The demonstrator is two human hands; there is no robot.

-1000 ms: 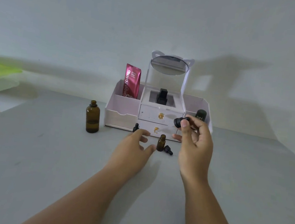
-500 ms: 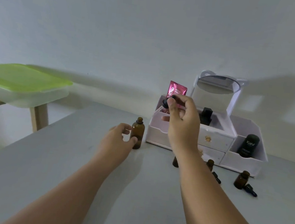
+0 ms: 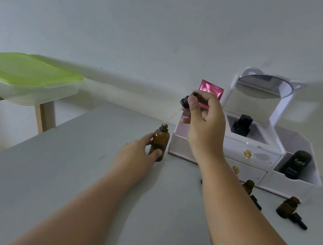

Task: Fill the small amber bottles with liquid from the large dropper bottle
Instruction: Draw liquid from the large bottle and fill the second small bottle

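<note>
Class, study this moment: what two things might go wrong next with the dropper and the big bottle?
The glass tube of the dropper, pinched by the right hand, meets the mouth of the big bottle at a slant and might chip on the rim. The open small bottles stand close by the right forearm; a careless swing could topple them.
</note>
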